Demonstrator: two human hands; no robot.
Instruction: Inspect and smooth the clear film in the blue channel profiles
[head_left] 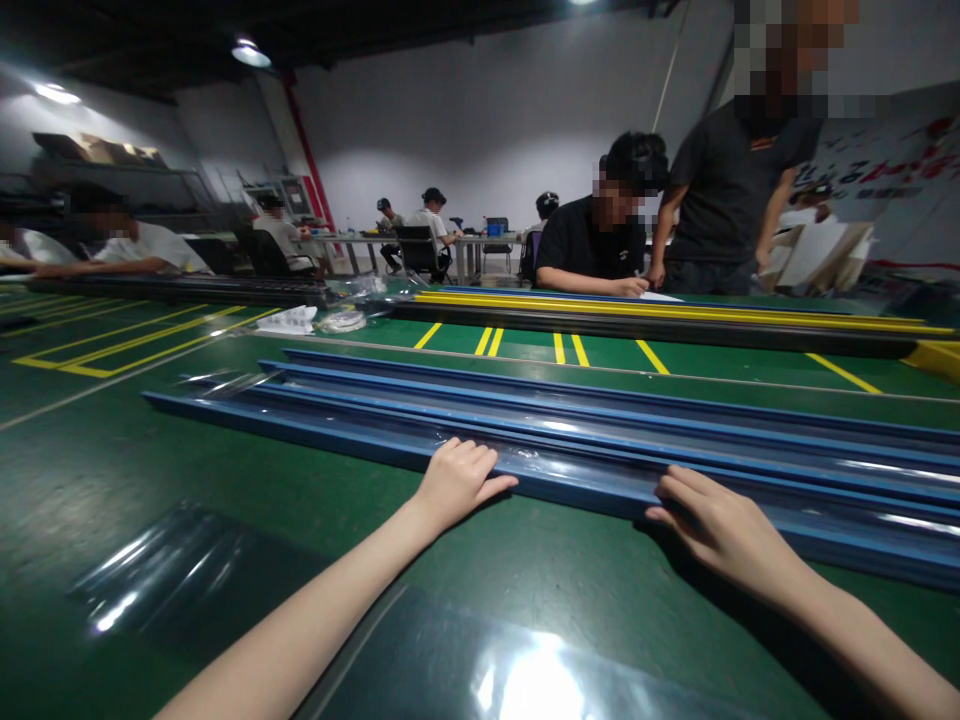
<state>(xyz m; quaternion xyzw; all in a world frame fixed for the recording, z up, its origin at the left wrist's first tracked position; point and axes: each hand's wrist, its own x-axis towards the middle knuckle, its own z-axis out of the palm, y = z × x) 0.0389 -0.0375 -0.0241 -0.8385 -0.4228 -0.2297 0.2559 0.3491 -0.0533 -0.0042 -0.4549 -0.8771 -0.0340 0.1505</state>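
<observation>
Hands both forward: I see my left hand (457, 482) curled, fingers resting atop the nearest long blue metal rail (555, 478) on the green floor (112, 460); my right hand (720, 525) flat, fingers pinching its near edge.

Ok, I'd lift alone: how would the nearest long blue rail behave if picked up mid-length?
Likely stiff locally, but the blue rail is very long and slim, so its ends may sag or swing. The glossy clear film over it probably makes it slippery under the left hand and right hand. Its flat sides suggest sliding, not rolling.
</observation>
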